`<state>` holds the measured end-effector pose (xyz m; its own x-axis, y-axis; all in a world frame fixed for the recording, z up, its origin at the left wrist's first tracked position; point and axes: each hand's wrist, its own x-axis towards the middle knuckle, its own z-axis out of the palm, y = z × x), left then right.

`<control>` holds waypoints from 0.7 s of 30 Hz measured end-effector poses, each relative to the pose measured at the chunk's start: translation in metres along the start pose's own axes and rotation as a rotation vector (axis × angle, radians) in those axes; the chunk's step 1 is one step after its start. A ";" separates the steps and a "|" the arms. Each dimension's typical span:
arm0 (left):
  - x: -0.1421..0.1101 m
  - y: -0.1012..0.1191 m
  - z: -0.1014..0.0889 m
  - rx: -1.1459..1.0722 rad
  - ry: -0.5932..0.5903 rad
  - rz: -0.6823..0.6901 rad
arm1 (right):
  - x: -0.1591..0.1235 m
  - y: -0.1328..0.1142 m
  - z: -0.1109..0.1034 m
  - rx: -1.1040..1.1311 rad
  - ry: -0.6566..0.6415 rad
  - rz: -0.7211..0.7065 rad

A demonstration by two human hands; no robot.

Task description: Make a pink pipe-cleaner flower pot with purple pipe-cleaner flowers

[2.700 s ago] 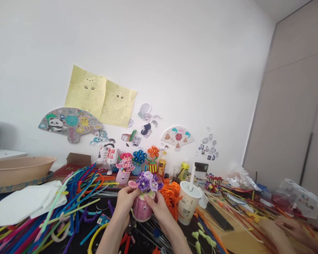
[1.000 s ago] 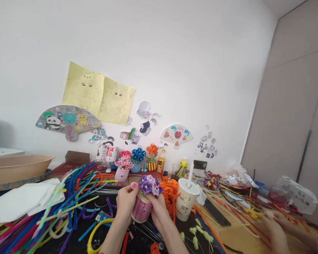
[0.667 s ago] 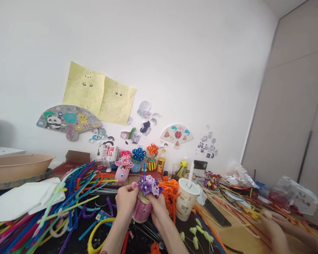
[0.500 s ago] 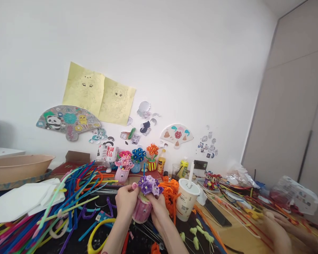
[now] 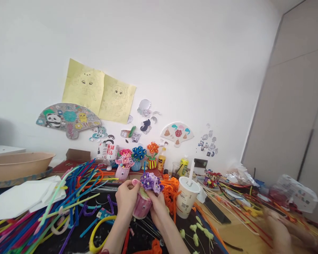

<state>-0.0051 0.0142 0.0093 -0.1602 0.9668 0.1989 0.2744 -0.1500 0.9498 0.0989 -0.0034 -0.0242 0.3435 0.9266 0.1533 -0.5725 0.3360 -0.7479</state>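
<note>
Both of my hands hold a small pink pot (image 5: pixel 141 208) topped with purple pipe-cleaner flowers (image 5: pixel 150 182) just above the dark table. My left hand (image 5: pixel 126 198) wraps round the pot's left side, thumb near a pink petal at the rim. My right hand (image 5: pixel 157 205) grips the right side, fingers closed under the flowers. The pot leans slightly to the right.
A heap of coloured pipe cleaners (image 5: pixel 55 208) lies left. A paper cup with a straw (image 5: pixel 185 199) stands right of my hands beside orange pipe-cleaner pieces (image 5: pixel 170 190). Finished flower pots (image 5: pixel 137 160) line the wall. Another person's hand (image 5: pixel 278 233) works at the right.
The pot has tilted a little to the right and my hands have shifted slightly with it. The other person's hand at the right keeps moving and is blurred.
</note>
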 end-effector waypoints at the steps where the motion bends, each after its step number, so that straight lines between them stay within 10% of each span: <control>1: 0.000 0.000 0.000 0.008 -0.001 0.009 | 0.000 0.000 0.000 0.001 -0.003 0.002; 21: 0.007 0.001 -0.002 0.170 -0.033 0.098 | 0.003 0.003 -0.006 -0.045 -0.117 -0.066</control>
<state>-0.0082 0.0199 0.0124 -0.0943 0.9559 0.2782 0.4435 -0.2099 0.8714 0.1021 -0.0006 -0.0299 0.2886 0.9170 0.2754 -0.5165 0.3913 -0.7617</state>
